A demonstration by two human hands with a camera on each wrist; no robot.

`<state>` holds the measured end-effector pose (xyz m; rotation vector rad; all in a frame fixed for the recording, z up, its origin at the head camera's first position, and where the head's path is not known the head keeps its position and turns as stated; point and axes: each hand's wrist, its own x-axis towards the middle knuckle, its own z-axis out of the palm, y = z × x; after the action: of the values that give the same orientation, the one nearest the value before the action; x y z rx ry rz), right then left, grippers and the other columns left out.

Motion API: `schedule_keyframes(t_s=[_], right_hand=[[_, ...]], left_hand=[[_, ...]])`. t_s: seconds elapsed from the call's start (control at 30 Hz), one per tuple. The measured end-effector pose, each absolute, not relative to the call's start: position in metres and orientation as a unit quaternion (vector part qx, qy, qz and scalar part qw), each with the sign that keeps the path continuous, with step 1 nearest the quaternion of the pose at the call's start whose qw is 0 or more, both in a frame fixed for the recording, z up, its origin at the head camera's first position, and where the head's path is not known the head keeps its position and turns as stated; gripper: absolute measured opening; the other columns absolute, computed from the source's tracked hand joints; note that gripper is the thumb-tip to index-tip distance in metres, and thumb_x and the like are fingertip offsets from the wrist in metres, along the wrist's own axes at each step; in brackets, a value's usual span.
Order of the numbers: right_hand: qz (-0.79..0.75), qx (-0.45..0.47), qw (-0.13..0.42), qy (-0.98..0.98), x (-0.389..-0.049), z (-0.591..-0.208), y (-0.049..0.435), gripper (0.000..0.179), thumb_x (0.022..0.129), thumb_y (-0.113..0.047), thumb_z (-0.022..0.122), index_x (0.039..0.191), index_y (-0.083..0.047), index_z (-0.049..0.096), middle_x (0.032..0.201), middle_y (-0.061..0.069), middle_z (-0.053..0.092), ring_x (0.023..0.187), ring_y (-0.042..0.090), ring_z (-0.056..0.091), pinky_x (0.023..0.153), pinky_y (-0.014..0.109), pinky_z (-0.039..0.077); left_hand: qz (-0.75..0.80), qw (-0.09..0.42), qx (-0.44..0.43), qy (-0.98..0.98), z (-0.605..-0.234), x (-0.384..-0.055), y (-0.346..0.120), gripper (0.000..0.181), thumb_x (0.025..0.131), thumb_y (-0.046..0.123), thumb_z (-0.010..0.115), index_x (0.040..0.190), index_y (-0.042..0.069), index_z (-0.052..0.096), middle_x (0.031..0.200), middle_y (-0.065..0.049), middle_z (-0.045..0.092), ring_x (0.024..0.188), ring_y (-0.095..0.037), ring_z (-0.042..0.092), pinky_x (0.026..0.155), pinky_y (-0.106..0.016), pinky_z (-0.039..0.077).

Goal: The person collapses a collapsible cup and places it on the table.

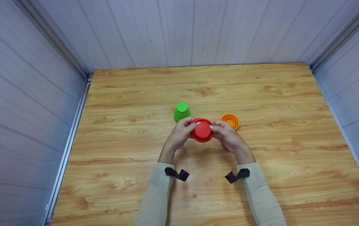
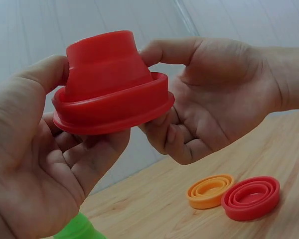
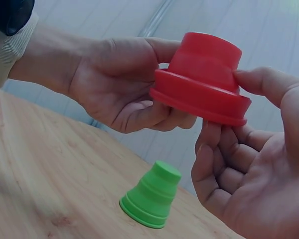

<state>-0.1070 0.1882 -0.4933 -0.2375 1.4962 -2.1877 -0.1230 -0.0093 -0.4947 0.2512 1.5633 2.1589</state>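
Observation:
Both hands hold a red collapsible cup [image 1: 203,130] in front of me, narrow base up and wide rim down. Its middle stands out above a folded outer ring, as the left wrist view shows. My left hand [image 1: 179,135] grips one side, thumb against the raised wall and fingers under the rim. On the other side my right hand [image 1: 229,138] pinches it the same way. A green collapsible cup [image 3: 152,196] stands extended and upside down on the table beyond the left hand. Past the right hand lies a flattened orange collapsible cup [image 1: 230,121].
A second red collapsible cup [image 2: 250,197] lies flattened beside the orange one, almost wholly hidden by the right hand in the head view. The wood-grain table [image 1: 119,141] is bordered by pale panel walls [image 1: 179,34] at the back and both sides.

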Motion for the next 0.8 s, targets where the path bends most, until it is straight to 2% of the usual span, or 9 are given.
schedule_keyframes(t_s=[0.43, 0.7, 0.8], right_hand=[[-0.753, -0.079, 0.190, 0.626, -0.108, -0.490, 0.186, 0.016, 0.091, -0.004, 0.050, 0.084, -0.011, 0.062, 0.075, -0.006, 0.063, 0.071, 0.007, 0.057, 0.073, 0.022, 0.049], [-0.715, -0.080, 0.154, 0.677, -0.108, -0.487, 0.184, 0.007, 0.087, -0.001, 0.051, 0.086, -0.005, 0.057, 0.074, -0.002, 0.062, 0.068, 0.008, 0.056, 0.067, 0.022, 0.050], [-0.727, -0.089, 0.158, 0.662, -0.109, -0.488, 0.185, 0.008, 0.088, -0.002, 0.052, 0.088, -0.006, 0.058, 0.076, -0.003, 0.063, 0.071, 0.007, 0.058, 0.070, 0.022, 0.051]], left_hand=[[0.719, 0.218, 0.146, 0.644, -0.489, -0.127, -0.014, 0.008, 0.092, 0.002, 0.052, 0.086, 0.007, 0.054, 0.083, 0.000, 0.058, 0.069, -0.011, 0.064, 0.060, -0.027, 0.056], [0.685, 0.202, 0.154, 0.683, -0.483, -0.128, -0.017, 0.002, 0.089, 0.002, 0.052, 0.088, 0.003, 0.053, 0.088, -0.004, 0.059, 0.068, -0.013, 0.066, 0.060, -0.028, 0.057], [0.705, 0.207, 0.146, 0.663, -0.483, -0.128, -0.018, 0.003, 0.091, 0.003, 0.052, 0.088, 0.004, 0.053, 0.086, -0.003, 0.059, 0.070, -0.012, 0.065, 0.060, -0.028, 0.057]])
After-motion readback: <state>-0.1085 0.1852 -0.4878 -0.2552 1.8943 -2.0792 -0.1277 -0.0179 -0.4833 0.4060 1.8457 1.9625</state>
